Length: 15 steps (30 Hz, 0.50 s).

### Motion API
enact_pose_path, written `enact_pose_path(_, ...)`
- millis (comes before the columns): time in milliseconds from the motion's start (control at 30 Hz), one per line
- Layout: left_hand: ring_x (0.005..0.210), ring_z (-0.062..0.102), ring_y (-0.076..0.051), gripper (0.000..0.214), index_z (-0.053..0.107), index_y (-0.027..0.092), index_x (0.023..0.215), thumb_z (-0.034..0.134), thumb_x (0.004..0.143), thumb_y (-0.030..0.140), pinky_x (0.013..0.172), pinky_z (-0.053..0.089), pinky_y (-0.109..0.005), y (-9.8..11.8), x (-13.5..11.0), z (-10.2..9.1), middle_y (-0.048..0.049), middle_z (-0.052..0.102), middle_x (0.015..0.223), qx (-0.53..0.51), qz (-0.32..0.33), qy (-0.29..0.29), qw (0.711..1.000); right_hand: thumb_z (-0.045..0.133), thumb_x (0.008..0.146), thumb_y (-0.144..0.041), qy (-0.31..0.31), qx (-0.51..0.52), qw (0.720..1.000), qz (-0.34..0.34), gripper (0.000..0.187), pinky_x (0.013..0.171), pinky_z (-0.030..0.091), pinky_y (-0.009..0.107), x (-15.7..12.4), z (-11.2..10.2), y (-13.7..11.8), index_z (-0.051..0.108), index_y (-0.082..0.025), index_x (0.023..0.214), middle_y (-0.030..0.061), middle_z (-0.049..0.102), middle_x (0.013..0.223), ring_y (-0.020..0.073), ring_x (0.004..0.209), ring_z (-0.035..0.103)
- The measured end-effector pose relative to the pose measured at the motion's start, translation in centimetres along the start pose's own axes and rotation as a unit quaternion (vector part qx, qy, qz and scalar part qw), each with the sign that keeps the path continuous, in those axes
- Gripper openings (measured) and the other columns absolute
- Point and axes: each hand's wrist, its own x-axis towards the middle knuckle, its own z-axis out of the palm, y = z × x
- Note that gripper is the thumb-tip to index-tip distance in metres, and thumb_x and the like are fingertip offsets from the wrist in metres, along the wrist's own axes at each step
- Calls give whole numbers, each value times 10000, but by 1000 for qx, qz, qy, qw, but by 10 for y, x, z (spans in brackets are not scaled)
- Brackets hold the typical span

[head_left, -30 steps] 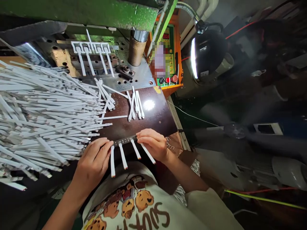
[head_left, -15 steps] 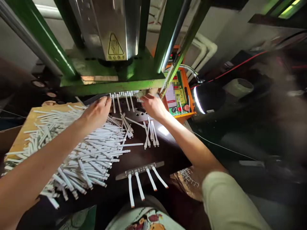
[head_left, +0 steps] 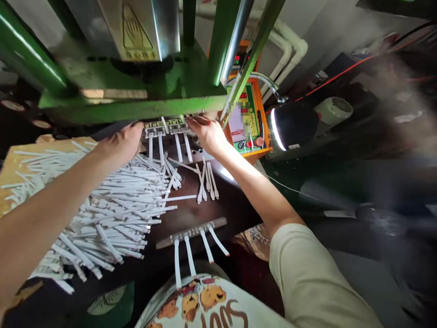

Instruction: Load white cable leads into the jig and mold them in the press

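Observation:
Both my arms reach forward under the green press (head_left: 136,105). My left hand (head_left: 119,143) grips the left end of a white moulded frame with several white strips (head_left: 169,132) hanging from it. At the frame's right end, my right hand (head_left: 205,132) holds on with curled fingers. Near the front edge of the dark table (head_left: 218,200) lies a dark metal bar with several white strips (head_left: 193,237) set in it, apart from both hands.
A large pile of loose white strips (head_left: 102,205) covers the table's left side. A few more strips (head_left: 206,182) lie in the middle. An orange control box (head_left: 247,123) with buttons and a black lamp (head_left: 290,125) stand at the right.
Both hands left the loaded bar at the table's front and reached up to the press. They now grip the white frame there, which has come a little toward me.

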Motion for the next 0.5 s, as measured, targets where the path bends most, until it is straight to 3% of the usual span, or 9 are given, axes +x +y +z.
enact_pose_path(100, 883, 690, -278, 584, 551, 96, 1312, 228, 1034, 495, 729, 576, -423, 39, -69, -6, -81, 637, 974, 21, 0, -45, 999, 407, 995, -185, 18, 14, 1000, -9, 360, 893, 529, 288, -87, -31, 0, 663, -200, 1248, 75, 715, 1148, 188, 1037, 672)
enact_pose_path(200, 942, 678, -204, 382, 530, 153, 1272, 267, 1028, 286, 800, 578, -323, 82, -145, -5, -94, 641, 1092, -33, 61, -105, 992, 464, 983, -237, 49, 44, 997, 45, 304, 906, 556, 274, -184, -63, 5, 730, -213, 1129, 46, 751, 1102, 183, 1013, 710)
enact_pose_path(267, 1000, 652, -195, 340, 520, 171, 1266, 301, 1014, 236, 859, 554, -316, 105, -181, 2, -90, 629, 1131, -52, 81, -129, 987, 487, 987, -321, 29, 49, 993, 99, 303, 923, 569, 298, -239, -81, 12, 747, -222, 1104, 47, 762, 1100, 203, 1021, 722)
enact_pose_path(367, 991, 619, -249, 262, 559, 157, 1171, 376, 999, 232, 848, 522, -385, 128, -205, 15, -108, 622, 1069, -4, 75, -113, 991, 470, 995, -409, 3, 43, 985, 167, 354, 881, 597, 328, -297, -98, 23, 762, -229, 1082, 63, 770, 1081, 227, 1001, 736)
enact_pose_path(500, 926, 599, -250, 186, 558, 171, 1007, 372, 997, 183, 813, 495, -393, 130, -207, 22, -99, 619, 990, 27, 67, -73, 995, 495, 985, -398, -14, 48, 981, 188, 330, 857, 613, 339, -323, -97, 25, 758, -222, 1082, 79, 769, 1082, 233, 982, 744)
